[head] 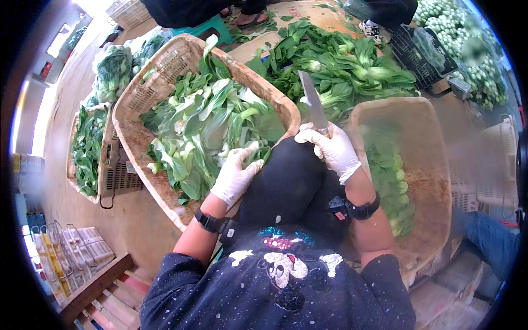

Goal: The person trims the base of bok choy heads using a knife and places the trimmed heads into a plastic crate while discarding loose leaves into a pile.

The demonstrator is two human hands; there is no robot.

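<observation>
Both hands wear white gloves. My left hand (236, 174) is over the near edge of a large, dirty plastic crate (144, 165), its fingers against green leaves; whether it grips them is hard to tell. Loose bok choy leaves (206, 123) fill that crate. In my right hand (330, 150), above my knee, is a knife (313, 101) with its blade pointing up and away. Beyond the knife lies a heap of bok choy (338, 70). At the right, a second crate (429, 165) holds bok choy (396, 185) lined up along its left side, partly blurred.
At left stand a smaller crate of greens (88, 148) and bagged greens (113, 72). A black crate (416, 57) and many stacked bok choy (474, 49) are at upper right. Other people's feet (251, 18) show at the top. A wooden pallet (99, 297) lies lower left.
</observation>
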